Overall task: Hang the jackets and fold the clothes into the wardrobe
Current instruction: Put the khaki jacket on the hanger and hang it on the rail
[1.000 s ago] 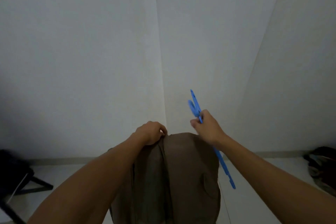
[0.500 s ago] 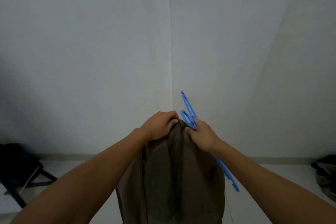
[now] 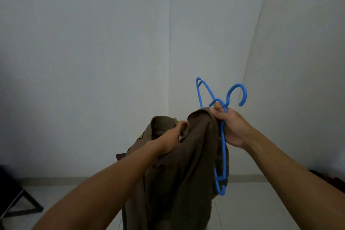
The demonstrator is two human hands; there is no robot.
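A brown jacket (image 3: 186,164) hangs in front of me, held up in the air by both hands. My left hand (image 3: 171,138) grips the fabric near the collar, its fingers tucked into the opening. My right hand (image 3: 229,127) holds a blue plastic hanger (image 3: 222,136) by its neck and pinches the jacket's right shoulder against it. The hanger's hook (image 3: 239,95) points up to the right, one arm rises above the jacket and the other runs down beside it. A yellow patch (image 3: 141,135) shows on the left sleeve.
White walls meet in a corner (image 3: 169,61) straight ahead. A dark folding stand (image 3: 20,198) sits on the pale floor at the lower left. Some dark clothes (image 3: 328,177) lie at the far right edge.
The hanger has turned so that its hook and upper arm now stand above the jacket. My hands have moved apart and the collar has opened between them.
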